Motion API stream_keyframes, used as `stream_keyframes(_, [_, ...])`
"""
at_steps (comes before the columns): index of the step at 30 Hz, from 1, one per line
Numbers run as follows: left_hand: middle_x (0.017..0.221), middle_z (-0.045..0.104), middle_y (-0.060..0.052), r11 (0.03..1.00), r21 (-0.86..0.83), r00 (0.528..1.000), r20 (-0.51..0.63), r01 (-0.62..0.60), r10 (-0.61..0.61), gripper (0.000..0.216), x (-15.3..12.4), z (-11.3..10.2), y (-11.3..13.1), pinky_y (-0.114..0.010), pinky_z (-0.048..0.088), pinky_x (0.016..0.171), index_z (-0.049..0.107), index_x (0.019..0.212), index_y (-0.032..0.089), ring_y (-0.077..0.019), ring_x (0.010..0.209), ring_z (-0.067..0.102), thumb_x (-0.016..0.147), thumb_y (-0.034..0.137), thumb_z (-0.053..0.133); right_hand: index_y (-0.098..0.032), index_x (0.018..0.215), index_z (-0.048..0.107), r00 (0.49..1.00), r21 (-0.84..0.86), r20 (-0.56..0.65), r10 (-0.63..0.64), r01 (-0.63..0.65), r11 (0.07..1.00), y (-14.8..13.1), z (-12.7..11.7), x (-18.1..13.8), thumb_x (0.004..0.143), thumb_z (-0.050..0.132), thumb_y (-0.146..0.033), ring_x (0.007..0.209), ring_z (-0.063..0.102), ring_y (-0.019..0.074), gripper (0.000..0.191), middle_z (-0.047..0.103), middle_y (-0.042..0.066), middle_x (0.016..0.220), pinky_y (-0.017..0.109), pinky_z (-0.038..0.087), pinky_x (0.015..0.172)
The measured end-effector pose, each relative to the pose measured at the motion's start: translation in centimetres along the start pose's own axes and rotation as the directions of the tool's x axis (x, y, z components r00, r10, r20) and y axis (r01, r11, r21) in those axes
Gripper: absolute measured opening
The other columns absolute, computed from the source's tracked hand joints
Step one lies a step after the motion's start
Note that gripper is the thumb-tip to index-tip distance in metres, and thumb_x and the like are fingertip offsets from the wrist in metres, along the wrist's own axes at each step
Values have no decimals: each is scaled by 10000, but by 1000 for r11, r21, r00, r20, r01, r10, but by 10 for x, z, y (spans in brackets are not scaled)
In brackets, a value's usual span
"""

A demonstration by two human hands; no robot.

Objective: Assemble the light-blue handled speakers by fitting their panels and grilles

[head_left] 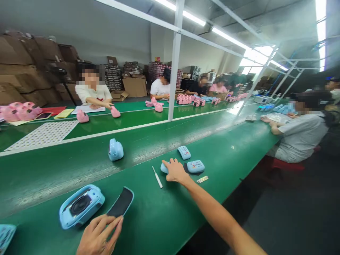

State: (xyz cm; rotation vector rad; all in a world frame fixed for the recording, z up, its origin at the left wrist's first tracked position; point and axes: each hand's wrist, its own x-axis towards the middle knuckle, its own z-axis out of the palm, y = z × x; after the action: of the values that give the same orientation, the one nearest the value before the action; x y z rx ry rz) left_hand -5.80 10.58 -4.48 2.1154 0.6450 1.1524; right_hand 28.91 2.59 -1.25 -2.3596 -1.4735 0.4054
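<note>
My left hand [102,235] pinches the lower edge of a curved speaker cover [122,202], its black inner side facing up. Beside it lies a light-blue speaker body [81,206] with its round black driver exposed. Farther right, my right hand [175,170] has its fingers over a light-blue cover [164,168], which it partly hides. Close to that hand are a printed blue cover [185,152] and another printed cover [196,166] overlapping a dark piece. A white-handled screwdriver [158,180] lies left of the right hand.
Another blue speaker [115,150] stands across a strip on the green table [220,148]. A small printed strip [202,179] lies near the front edge. Blue parts [6,237] enter at lower left. A white post [175,63] rises mid-table. Co-workers sit opposite and at right.
</note>
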Motion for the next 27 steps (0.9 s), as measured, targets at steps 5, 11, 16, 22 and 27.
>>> stream_keyframes(5, [722, 761, -45, 994, 42, 992, -78, 101, -97, 150, 3, 3, 40, -428, 547, 803, 821, 784, 326, -298, 784, 650, 669, 416, 858, -213, 1437, 549, 996, -74, 49, -77, 80, 994, 1, 3, -7, 605, 717, -109, 1338, 450, 417, 854, 538, 214, 1408, 596, 389, 1065])
stream_keyframes(11, [770, 755, -26, 959, 270, 997, 25, -81, 77, 133, 6, 12, 64, -365, 545, 730, 810, 846, 314, -239, 784, 646, 877, 310, 680, -268, 1426, 550, 976, 842, -31, -215, 142, 521, -25, 42, -44, 756, 736, -355, 1309, 545, 296, 701, 560, 123, 1443, 506, 455, 1084])
stream_keyframes(16, [773, 731, -40, 941, 310, 985, 144, -134, 93, 185, 11, 36, 80, -374, 536, 723, 789, 858, 275, -225, 794, 621, 935, 246, 624, -280, 1315, 641, 952, 923, 94, -291, -193, -333, -90, 107, -94, 708, 837, -507, 1286, 587, 308, 678, 634, 108, 1391, 508, 473, 1068])
stream_keyframes(22, [1065, 725, -75, 954, 299, 999, -32, -2, 12, 268, -5, 27, 82, -443, 543, 918, 745, 1184, 297, -269, 1031, 631, 945, 342, 633, -224, 1155, 719, 950, 815, 216, -227, -303, -493, -107, 115, -102, 777, 778, -524, 1228, 645, 297, 486, 712, 104, 1301, 466, 519, 1023])
stream_keyframes(27, [1132, 665, -68, 889, 71, 795, -483, 453, -366, 340, -16, 3, 60, -491, 478, 1044, 734, 1112, 267, -289, 1082, 632, 898, 512, 633, -200, 1212, 651, 931, 805, 239, -277, -349, -480, -101, 96, -98, 756, 753, -394, 1111, 720, 340, 506, 728, 145, 1268, 516, 565, 900])
